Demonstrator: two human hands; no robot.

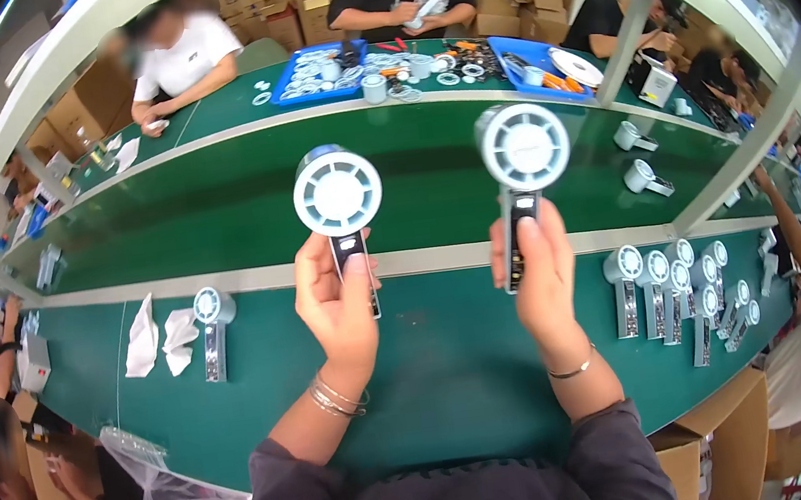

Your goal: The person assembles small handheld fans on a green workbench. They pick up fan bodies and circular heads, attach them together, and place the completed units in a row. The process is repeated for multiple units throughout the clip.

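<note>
My left hand (339,302) is closed round the dark handle of a handheld fan (338,194), its round light-blue and white grille facing me. In my right hand (538,273) is a second handheld fan (526,147) of the same kind, gripped by its handle with the thumb on the front. Both fans are upright, raised above the green table (437,385) and apart from each other. Another handheld fan (213,318) lies on the table to the left, beside two crumpled white cloths or tissues (141,340). Several more fans (656,269) lie grouped at the right.
Beyond the table's pale rail runs a green conveyor belt (414,198) with a few fans on its right side. Farther off, blue trays (321,94) hold loose parts, and people sit at work. An upright post (744,158) stands at right; an open cardboard box (731,419) is below.
</note>
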